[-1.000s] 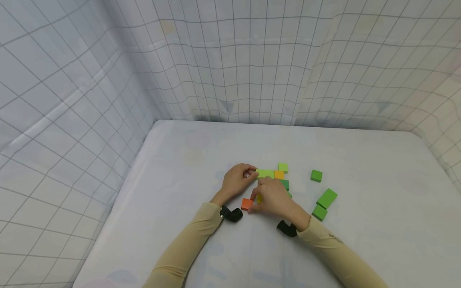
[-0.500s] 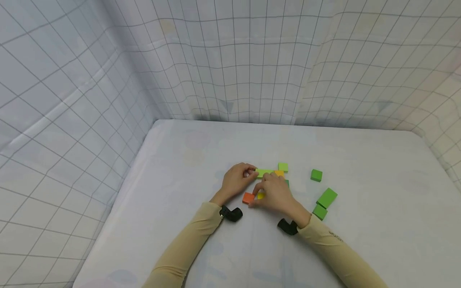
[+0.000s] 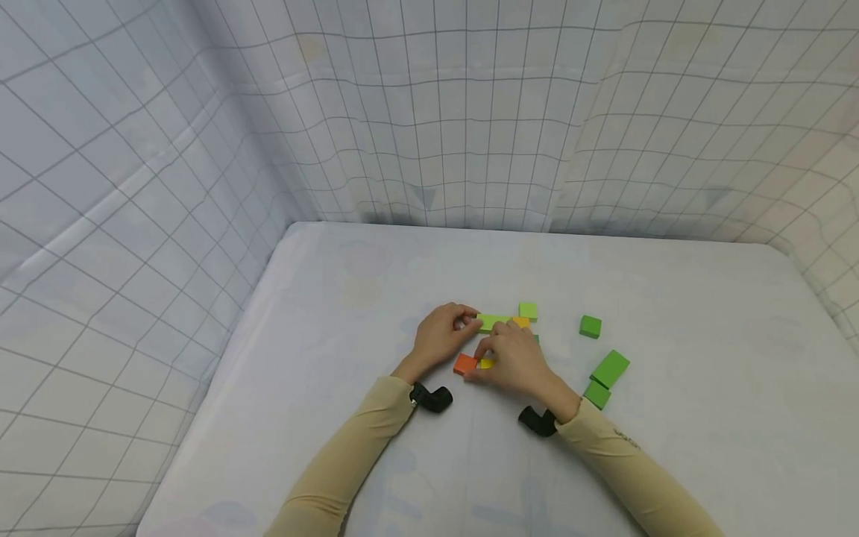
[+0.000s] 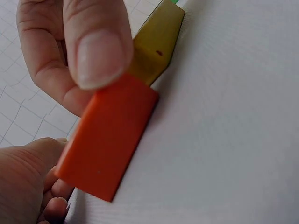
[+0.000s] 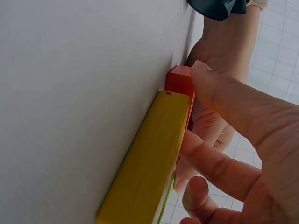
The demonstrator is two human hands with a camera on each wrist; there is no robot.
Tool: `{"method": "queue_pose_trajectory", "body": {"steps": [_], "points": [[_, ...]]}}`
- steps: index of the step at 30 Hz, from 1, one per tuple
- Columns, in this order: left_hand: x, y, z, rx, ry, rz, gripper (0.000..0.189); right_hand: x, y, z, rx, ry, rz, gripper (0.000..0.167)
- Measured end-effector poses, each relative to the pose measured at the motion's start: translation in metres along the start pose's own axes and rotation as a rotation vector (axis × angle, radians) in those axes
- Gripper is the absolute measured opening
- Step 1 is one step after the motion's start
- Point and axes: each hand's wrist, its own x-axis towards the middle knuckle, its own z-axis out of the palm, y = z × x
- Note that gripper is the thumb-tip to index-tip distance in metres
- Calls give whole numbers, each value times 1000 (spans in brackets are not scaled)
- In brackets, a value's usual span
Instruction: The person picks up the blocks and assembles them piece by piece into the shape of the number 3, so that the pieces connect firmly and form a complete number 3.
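My right hand (image 3: 515,360) pinches a small orange-red block (image 3: 464,365) between thumb and index finger, low over the white table. In the right wrist view, this block (image 5: 180,80) stands at the end of a long yellow block (image 5: 145,158); only a bit of the yellow one shows beside my fingers in the head view. My left hand (image 3: 439,333) holds the left end of a long light-green block (image 3: 492,323) between thumb and fingers. A small amber block (image 3: 520,322) sits at that block's right end. My right hand partly covers a dark green block (image 3: 537,339).
Behind the amber block lies a small light-green block (image 3: 528,312). Farther right are a green cube (image 3: 590,327), a longer green block (image 3: 611,368) and another small green block (image 3: 596,394) against its near end. Gridded white cloth (image 3: 429,134) rises behind the table.
My right hand has slid the orange-red block a little away from me and to the right, up to the yellow block. My left hand has stayed at the light-green block.
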Motion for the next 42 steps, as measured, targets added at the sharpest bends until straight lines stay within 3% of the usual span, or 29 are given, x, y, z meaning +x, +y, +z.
{"method": "queue_pose_trajectory", "body": {"steps": [25,42], "points": [[1,1,-1,4,-5,-13,29,0,2,0,-34,25,-3,32],[0,1,-1,-2,1,-7,29,0,1,-2,-25,-1,-6,31]]}}
